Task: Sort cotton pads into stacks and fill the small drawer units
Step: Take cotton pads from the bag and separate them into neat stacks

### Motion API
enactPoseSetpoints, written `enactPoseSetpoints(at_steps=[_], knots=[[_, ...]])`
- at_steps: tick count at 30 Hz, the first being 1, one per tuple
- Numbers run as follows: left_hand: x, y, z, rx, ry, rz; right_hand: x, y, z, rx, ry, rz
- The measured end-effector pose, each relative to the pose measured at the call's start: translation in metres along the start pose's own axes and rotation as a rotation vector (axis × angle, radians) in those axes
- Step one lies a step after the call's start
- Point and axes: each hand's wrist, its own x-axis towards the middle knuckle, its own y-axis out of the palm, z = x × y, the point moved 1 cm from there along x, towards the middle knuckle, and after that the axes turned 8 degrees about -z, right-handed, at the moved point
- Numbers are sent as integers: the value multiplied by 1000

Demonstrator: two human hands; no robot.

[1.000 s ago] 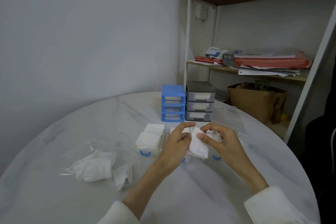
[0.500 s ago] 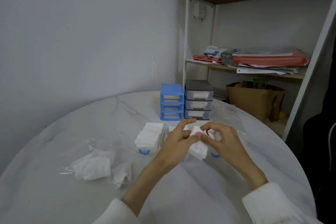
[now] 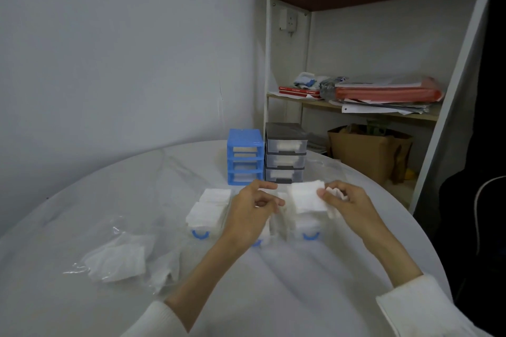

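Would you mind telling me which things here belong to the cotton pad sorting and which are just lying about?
Belongs to the job:
cotton pad in the right hand
left hand
pad stacks
blue drawer unit
grey drawer unit
plastic bag of pads

Lying about:
cardboard box
red folder
wall socket

Shelf [image 3: 356,109] sitting right of bench [image 3: 137,172], holding red folder [image 3: 386,94], papers [image 3: 383,109]; cardboard box [image 3: 369,153] sitting below; wall socket [image 3: 288,18] showing above.
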Motion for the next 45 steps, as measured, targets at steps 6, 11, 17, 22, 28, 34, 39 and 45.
enactPoseSetpoints(at_steps=[6,11,17,22,28,34,39,45], knots=[[14,5,2,138,85,-93,39,2,-14,16,173,-112],[17,18,2,287,178,-80,51,18,-15,-108,166,9],[16,35,0,532,265,72,54,32,-13,-235,105,82],[12,49,6,821,284,248,51,36,-18,-316,57,56],[8,56,17,1050,369,340,51,35,-22,-345,-67,55],[8,55,18,1137,357,369,50,40,-29,-389,-71,102],[8,55,17,1097,325,365,47,40,-26,-389,-81,93],[10,51,10,927,299,278,42,34,-14,-215,-81,-4]])
